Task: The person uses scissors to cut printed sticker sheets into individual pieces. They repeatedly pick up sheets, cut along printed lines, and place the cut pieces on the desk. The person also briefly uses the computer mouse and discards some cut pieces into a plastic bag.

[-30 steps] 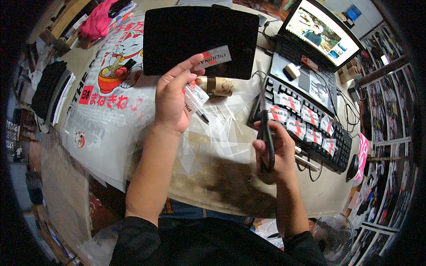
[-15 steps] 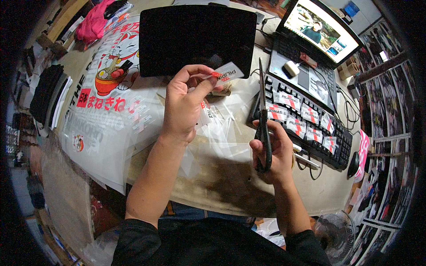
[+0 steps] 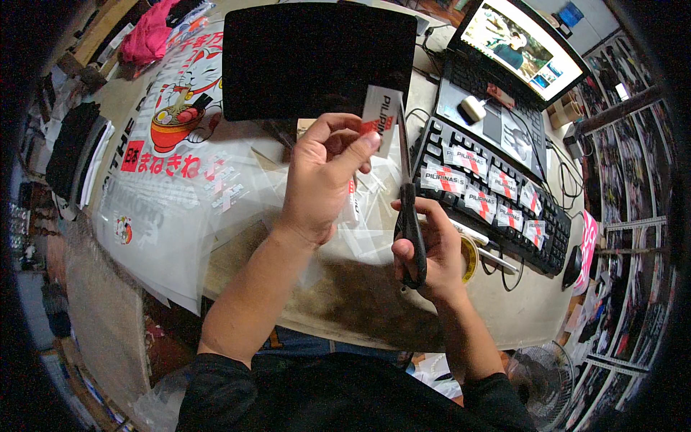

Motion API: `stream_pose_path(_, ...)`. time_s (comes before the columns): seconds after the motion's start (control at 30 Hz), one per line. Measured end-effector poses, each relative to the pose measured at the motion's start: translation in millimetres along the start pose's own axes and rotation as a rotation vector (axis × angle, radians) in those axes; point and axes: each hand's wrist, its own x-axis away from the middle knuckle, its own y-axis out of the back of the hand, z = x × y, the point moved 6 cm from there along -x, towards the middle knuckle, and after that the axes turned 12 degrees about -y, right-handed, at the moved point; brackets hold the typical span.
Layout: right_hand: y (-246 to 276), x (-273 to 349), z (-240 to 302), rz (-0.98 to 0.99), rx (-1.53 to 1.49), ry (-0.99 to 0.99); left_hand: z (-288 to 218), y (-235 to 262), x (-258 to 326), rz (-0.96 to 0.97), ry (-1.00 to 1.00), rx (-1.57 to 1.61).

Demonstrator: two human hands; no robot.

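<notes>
My left hand (image 3: 317, 176) pinches a small printed label (image 3: 380, 108) between thumb and fingers; it is a whitish film piece with red and black print, held upright. Black-handled scissors (image 3: 410, 234) are in my right hand (image 3: 437, 255), blades pointing up and nearly closed. The blades stand right beside the label's right edge; whether they touch it I cannot tell. Below my left hand, another printed label (image 3: 352, 201) and pale film scraps (image 3: 378, 234) lie on the table. Several similar cut labels (image 3: 481, 204) rest on the black keyboard (image 3: 551, 241) to the right.
A dark monitor (image 3: 317, 61) stands at the back, with a lit laptop (image 3: 529, 50) to its right. Large printed film sheets (image 3: 165, 205) cover the left side. Near my right hand are a tape roll (image 3: 470, 261) and a white pen-like stick (image 3: 500, 261). A fan (image 3: 543, 381) stands low right.
The label has turned from slanting sideways to upright, and my left hand has shifted right. My right hand and the scissors have moved left, bringing the blades close to the label.
</notes>
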Motion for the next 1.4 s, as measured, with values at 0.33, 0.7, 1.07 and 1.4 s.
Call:
stream_pose_path(0.33, 1.1, 2.0, -6.2, 0.078, 0.047, -0.053, -25.7, -4.7, 4.2, 0.005, -0.32, -0.251)
stream_pose_path(0.7, -6.9, 3.7, -2.9, 0.124, 0.131, -0.041, -29.9, -9.6, 7.2, 0.145, -0.412, -0.397)
stream_pose_path(1.07, -6.1, 5.2, -2.3, 0.094, 0.109, -0.009, -31.3, -14.3, 11.1, 0.179, -0.425, -0.451)
stream_pose_path(1.4, -8.9, 4.0, -1.4, 0.093, 0.099, 0.016, -31.0, -14.0, 11.1, 0.183, -0.427, -0.462)
